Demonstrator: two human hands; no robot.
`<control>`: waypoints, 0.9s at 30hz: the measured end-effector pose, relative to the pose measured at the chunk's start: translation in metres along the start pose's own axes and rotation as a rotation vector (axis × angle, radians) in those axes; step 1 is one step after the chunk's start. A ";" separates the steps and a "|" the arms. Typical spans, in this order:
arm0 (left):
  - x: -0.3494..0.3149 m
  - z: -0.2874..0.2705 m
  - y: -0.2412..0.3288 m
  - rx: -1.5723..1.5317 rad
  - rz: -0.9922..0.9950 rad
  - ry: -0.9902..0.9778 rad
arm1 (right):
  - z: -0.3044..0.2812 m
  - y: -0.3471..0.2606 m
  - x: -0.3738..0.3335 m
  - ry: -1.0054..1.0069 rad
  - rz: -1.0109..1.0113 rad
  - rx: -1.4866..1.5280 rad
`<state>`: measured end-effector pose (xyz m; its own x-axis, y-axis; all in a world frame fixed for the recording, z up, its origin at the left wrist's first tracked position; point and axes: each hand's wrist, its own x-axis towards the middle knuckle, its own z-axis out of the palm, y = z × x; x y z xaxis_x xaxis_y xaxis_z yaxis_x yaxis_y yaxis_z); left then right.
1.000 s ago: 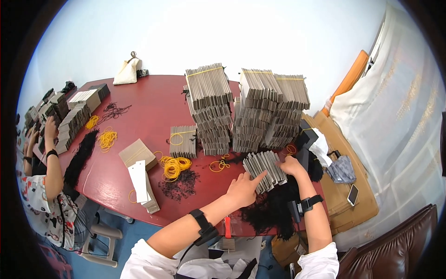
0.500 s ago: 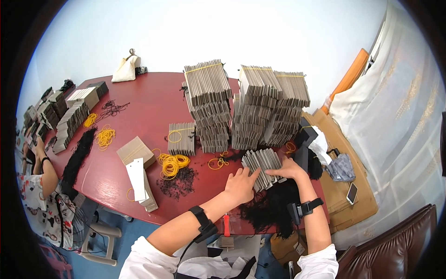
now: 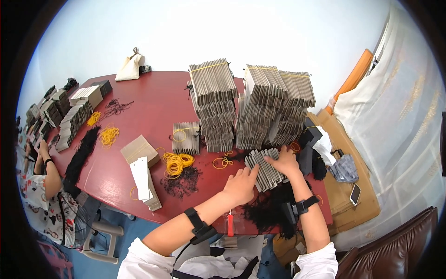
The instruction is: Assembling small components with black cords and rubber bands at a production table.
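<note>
A row of thin grey-brown cards (image 3: 265, 174), standing on edge and packed side by side, sits on the red table in front of me. My left hand (image 3: 240, 186) is open at its left side, index finger stretched along the cards' edge. My right hand (image 3: 284, 163) lies open over the far right end, its thumb and fingers spread against the cards. A heap of black strings (image 3: 269, 211) lies just nearer, partly under my right forearm. Yellow rubber bands (image 3: 223, 161) rest left of the cards.
Tall stacks of banded card bundles (image 3: 213, 93) stand behind. Left are a rubber band pile (image 3: 177, 164), white tags (image 3: 140, 176) and a small bundle (image 3: 186, 138). A red-handled tool (image 3: 230, 224) is at the near edge, a phone (image 3: 355, 194) on cardboard at right. Another person's arm (image 3: 50, 174) works far left.
My right hand has moved away from me along the cards, its thumb now nearer their far end. My left hand stays at the left side. The whole view has shifted slightly.
</note>
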<state>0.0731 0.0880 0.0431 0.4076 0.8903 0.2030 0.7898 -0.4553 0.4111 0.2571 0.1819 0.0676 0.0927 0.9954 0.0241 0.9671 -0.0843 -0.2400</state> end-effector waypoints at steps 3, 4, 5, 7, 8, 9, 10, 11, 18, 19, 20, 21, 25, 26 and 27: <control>-0.004 -0.009 -0.013 -0.076 -0.026 -0.053 | -0.009 0.002 -0.017 0.067 -0.146 0.132; -0.006 -0.010 -0.019 -0.153 -0.028 -0.080 | -0.010 0.004 -0.028 0.145 -0.225 0.172; -0.005 -0.009 -0.024 -0.215 -0.024 -0.086 | -0.011 0.004 -0.037 0.131 -0.205 0.165; -0.001 -0.004 -0.030 -0.312 -0.032 -0.179 | -0.011 0.004 -0.054 0.096 -0.409 0.198; 0.001 0.000 -0.031 -0.383 -0.008 -0.160 | -0.009 0.002 -0.061 0.045 -0.431 0.232; 0.004 0.004 -0.031 -0.411 -0.001 -0.160 | -0.006 -0.002 -0.066 0.022 -0.468 0.252; 0.006 0.007 -0.030 -0.447 0.022 -0.143 | -0.002 -0.006 -0.070 0.068 -0.519 0.194; 0.007 0.009 -0.028 -0.499 0.062 -0.034 | 0.002 -0.009 -0.074 0.114 -0.565 0.128; -0.007 -0.016 -0.024 -0.344 -0.079 0.173 | 0.027 -0.037 -0.095 0.231 -0.737 -0.053; -0.010 -0.021 -0.023 -0.338 -0.092 0.168 | 0.031 -0.043 -0.097 0.224 -0.721 -0.058; -0.014 -0.025 -0.021 -0.317 -0.111 0.150 | 0.034 -0.048 -0.096 0.204 -0.677 -0.124; -0.018 -0.029 -0.019 -0.319 -0.079 0.171 | 0.035 -0.051 -0.095 0.187 -0.634 -0.192; -0.042 -0.044 -0.018 -0.223 -0.135 0.177 | 0.031 -0.045 -0.083 0.190 -0.548 -0.114; -0.049 -0.047 -0.019 -0.230 -0.136 0.188 | 0.027 -0.039 -0.079 0.190 -0.531 -0.039; -0.056 -0.051 -0.021 -0.229 -0.134 0.187 | 0.024 -0.034 -0.075 0.167 -0.516 0.035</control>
<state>0.0105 0.0481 0.0682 0.1991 0.9378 0.2842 0.6983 -0.3393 0.6303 0.2116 0.1107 0.0506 -0.3530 0.8859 0.3009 0.8886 0.4182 -0.1885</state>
